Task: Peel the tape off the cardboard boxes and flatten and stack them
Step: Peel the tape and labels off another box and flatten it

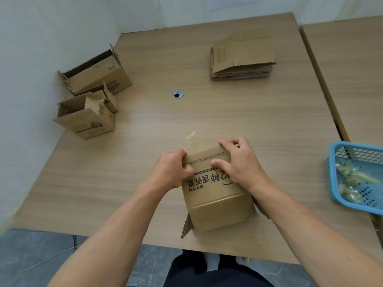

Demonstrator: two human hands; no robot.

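A brown cardboard box (215, 195) with black printed characters stands tilted near the table's front edge. My left hand (173, 169) grips its upper left corner. My right hand (236, 162) grips the top right edge, thumb on the printed face. A crumpled strip of clear tape (191, 141) sticks up behind the box's top edge, just beyond my left hand. A stack of flattened boxes (242, 56) lies at the back right of the table.
Two open cardboard boxes stand at the left: a small one (87, 118) and a larger one (97, 75) behind it. A blue plastic basket (356, 175) with crumpled tape sits at the right edge. A cable hole (178, 93) is in the wooden table (103, 172).
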